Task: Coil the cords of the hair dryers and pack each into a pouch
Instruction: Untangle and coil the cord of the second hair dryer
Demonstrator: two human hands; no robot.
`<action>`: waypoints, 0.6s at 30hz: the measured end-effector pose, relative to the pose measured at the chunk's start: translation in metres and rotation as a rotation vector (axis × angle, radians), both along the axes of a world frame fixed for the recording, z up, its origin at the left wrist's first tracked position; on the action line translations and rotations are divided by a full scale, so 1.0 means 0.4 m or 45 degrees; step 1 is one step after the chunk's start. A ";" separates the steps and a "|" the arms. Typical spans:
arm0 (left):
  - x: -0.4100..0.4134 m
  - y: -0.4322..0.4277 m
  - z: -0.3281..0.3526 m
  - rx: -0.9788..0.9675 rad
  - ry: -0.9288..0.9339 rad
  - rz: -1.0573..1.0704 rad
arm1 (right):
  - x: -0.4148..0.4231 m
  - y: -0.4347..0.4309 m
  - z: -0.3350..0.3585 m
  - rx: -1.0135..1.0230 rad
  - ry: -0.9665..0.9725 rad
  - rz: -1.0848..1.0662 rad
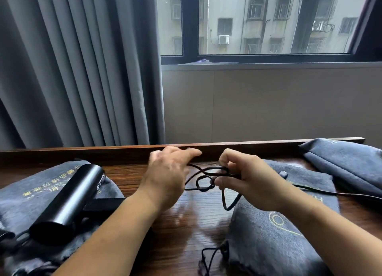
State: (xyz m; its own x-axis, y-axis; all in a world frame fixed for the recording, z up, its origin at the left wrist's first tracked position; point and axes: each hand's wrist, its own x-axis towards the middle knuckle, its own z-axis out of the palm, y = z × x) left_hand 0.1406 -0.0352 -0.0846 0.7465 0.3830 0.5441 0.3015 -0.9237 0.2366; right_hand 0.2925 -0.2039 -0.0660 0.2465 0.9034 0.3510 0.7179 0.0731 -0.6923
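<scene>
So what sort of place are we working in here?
Probably a hotel room: a wooden desk against a window with grey curtains, several matching grey pouches with gold printing, and a black hair dryer.

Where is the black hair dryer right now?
Head view, left side: the hair dryer lies on a grey pouch on the table, left of the left hand.

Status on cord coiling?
Right hand pinches loops of thin black cord; left hand at cord, grip unclear. Black cylindrical hair dryer unpacked on grey fabric pouch. No obstruction seen.
</scene>
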 end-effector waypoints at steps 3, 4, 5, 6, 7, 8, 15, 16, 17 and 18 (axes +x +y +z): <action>0.004 -0.015 0.004 -0.100 0.160 -0.415 | 0.007 0.003 -0.007 0.023 0.033 0.032; 0.003 -0.014 0.001 -0.186 0.183 -0.473 | 0.010 0.003 -0.008 0.035 0.046 0.037; 0.003 -0.013 0.001 -0.211 0.205 -0.480 | 0.011 0.004 -0.007 0.052 0.072 0.042; 0.003 -0.013 0.003 -0.195 0.203 -0.476 | 0.010 0.004 -0.007 0.063 0.098 0.048; 0.000 -0.012 0.005 -0.189 0.186 -0.452 | 0.009 0.005 -0.006 0.065 0.109 0.052; -0.003 -0.012 0.011 -0.198 0.144 -0.435 | 0.007 0.007 -0.005 0.062 0.101 0.058; -0.041 0.003 0.093 -0.830 -0.198 -0.326 | 0.014 0.007 0.003 0.041 0.090 0.122; -0.042 0.005 0.093 -0.928 -0.246 -0.265 | 0.016 0.008 0.002 0.030 0.068 0.117; -0.041 0.011 0.094 -1.027 -0.329 -0.181 | 0.018 0.010 0.002 0.022 0.056 0.110; -0.040 0.018 0.097 -1.087 -0.422 -0.070 | 0.020 0.013 0.002 0.022 0.066 0.096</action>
State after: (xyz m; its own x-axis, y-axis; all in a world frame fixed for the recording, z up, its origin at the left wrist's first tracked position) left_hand 0.1244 -0.0282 -0.0459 0.6319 0.7218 0.2823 0.0571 -0.4066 0.9118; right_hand 0.3006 -0.1987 -0.0652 0.1960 0.9141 0.3550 0.6733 0.1378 -0.7264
